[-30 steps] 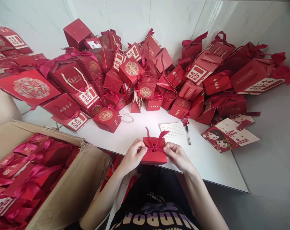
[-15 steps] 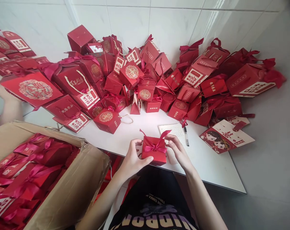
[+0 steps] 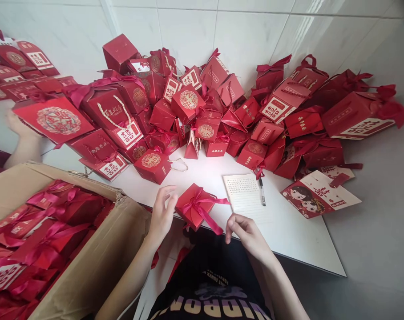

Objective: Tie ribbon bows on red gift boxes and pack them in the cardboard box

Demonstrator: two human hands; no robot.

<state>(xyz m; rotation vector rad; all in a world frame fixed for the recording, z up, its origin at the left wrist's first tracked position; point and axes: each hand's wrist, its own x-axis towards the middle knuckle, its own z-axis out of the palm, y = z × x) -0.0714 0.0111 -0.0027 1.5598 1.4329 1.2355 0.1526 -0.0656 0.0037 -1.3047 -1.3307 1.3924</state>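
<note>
A red gift box (image 3: 194, 205) with a pink ribbon bow on top sits at an angle on the table's front edge. My left hand (image 3: 162, 214) is beside its left side, fingers apart and holding nothing. My right hand (image 3: 244, 233) is to the right of the box, close to the hanging ribbon end (image 3: 212, 221). Its fingers are loosely curled, with nothing seen in them. Behind the box lies another red box (image 3: 152, 166) with a cord handle.
A pile of red gift boxes (image 3: 207, 120) lines the wall. A lined notebook (image 3: 247, 191), a pen (image 3: 262, 194) and a printed card bag (image 3: 317, 195) lie on the white table (image 3: 298, 240). An open carton (image 3: 98, 253) full of ribboned boxes stands left. Another person's hand (image 3: 23, 126) is at far left.
The ribboned box has shifted left and turned, and its ribbon end now hangs to the right. My left hand has moved left off it; my right hand has drawn back toward me.
</note>
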